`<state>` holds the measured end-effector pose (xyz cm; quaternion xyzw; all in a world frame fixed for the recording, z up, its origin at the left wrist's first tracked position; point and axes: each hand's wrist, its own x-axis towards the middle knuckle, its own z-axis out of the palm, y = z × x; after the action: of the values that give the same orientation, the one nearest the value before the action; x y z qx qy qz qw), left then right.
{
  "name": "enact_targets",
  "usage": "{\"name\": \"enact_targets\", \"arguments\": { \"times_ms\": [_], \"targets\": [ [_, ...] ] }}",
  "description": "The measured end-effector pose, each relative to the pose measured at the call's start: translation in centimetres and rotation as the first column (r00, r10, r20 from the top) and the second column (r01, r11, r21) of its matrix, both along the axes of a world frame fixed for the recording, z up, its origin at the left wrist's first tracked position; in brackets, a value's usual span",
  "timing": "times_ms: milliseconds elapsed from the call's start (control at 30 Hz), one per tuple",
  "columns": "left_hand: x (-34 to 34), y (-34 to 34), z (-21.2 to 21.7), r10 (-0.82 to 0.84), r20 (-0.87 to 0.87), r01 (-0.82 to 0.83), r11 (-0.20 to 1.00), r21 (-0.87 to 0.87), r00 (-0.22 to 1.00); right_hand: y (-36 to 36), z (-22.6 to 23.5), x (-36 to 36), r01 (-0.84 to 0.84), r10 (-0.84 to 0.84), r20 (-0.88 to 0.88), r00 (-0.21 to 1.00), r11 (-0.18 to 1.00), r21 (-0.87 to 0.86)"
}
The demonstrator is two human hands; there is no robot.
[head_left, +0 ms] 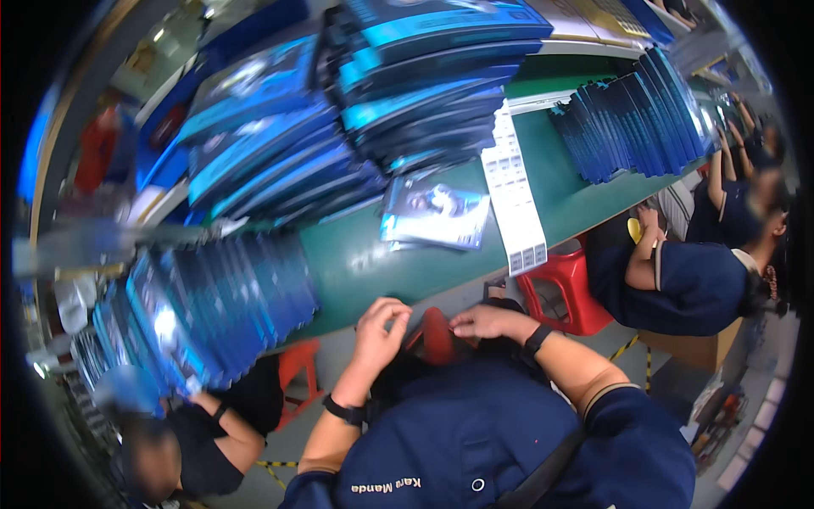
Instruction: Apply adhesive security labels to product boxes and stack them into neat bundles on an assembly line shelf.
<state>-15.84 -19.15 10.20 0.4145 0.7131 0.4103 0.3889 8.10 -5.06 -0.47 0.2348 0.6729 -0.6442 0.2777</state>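
My left hand is raised just in front of the green table's edge, its fingers curled toward the thumb in a loose pinch. To its right, my right hand points inward with thumb and fingertips close together. Anything small between the fingertips is too fine to make out. The hands are apart. Beyond them on the table lies a flat blue-and-black package with a glossy picture front. Beside it a long white sheet of printed labels hangs slightly over the near edge.
Tall piles of blue boxes stand at the back. Rows of upright packages are at left and right on the green table. Red stools are below. Co-workers sit at right and lower left.
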Motion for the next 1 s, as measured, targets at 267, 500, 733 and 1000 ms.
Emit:
{"name": "enact_targets", "arguments": {
  "times_ms": [267,500,733,1000],
  "targets": [
    [-0.2,7.2,-5.0,0.300,-0.121,-0.260,0.928,0.266,0.946,-12.4,-22.0,3.1,-0.198,0.197,0.131,0.972,0.980,-0.006],
    [-1.2,7.4,-8.3,0.240,-0.117,-0.193,0.928,0.320,0.964,-17.5,-32.8,5.0,0.001,0.002,0.171,0.985,1.000,-0.022],
    [-1.4,6.7,-8.8,0.224,-0.153,-0.157,0.920,0.360,0.962,-16.0,-36.8,8.8,0.038,-0.044,0.229,0.972,0.999,0.034],
    [-0.2,6.4,-9.8,0.285,-0.394,-0.149,0.929,0.340,0.874,-4.1,-32.9,5.2,0.205,-0.129,0.486,0.864,0.973,-0.106]
  ]
}}
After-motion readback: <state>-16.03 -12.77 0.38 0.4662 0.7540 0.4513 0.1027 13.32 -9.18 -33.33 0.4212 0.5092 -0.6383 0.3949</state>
